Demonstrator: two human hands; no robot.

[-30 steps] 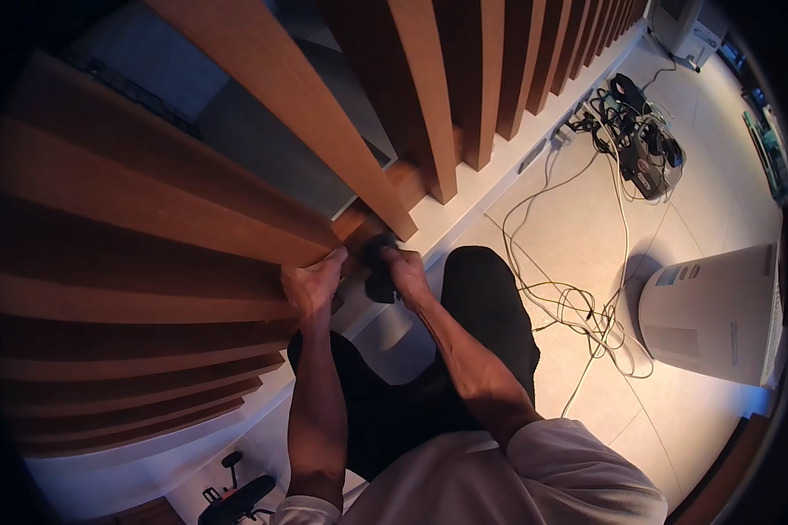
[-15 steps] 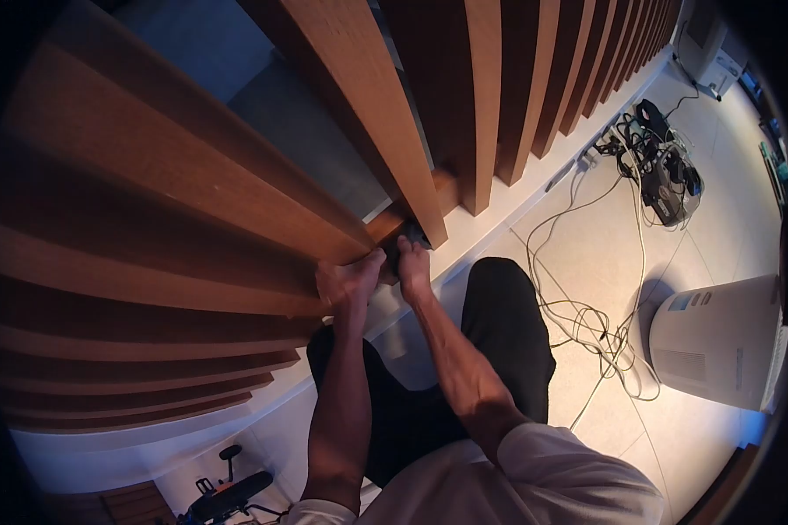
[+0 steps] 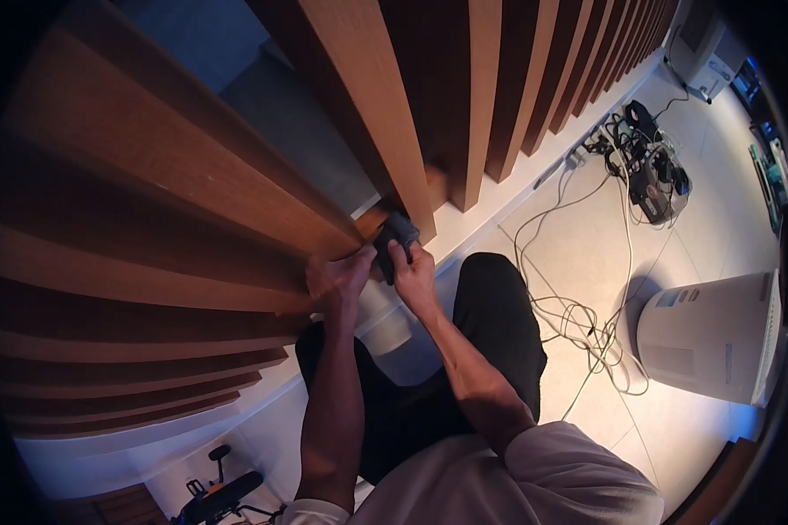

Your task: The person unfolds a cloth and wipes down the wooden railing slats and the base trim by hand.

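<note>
A dark grey cloth (image 3: 400, 232) is bunched at the foot of the wooden slats, in the gap between two of them. My right hand (image 3: 414, 278) is closed on its lower part, with the thumb on top. Just left of it, my left hand (image 3: 340, 278) is closed against the lower end of a wide wooden slat (image 3: 263, 175). Its fingers are partly hidden, and I cannot tell whether they grip the slat or an edge of the cloth. A wooden crosspiece (image 3: 374, 216) runs behind the cloth, between the slats.
More slats (image 3: 486, 105) rise from a white ledge (image 3: 521, 188). Between my knees is a pale, partly see-through object (image 3: 407, 363). Loose cables (image 3: 587, 328) lie on the tiled floor, leading to a tangled heap of electronics (image 3: 657, 179). A white appliance (image 3: 705, 337) stands at right; a bicycle part (image 3: 223, 499) shows at lower left.
My right hand has drawn slightly away from the slats, and more of the dark grey cloth shows above it. My left hand stays by the same slat. The view has shifted a little.
</note>
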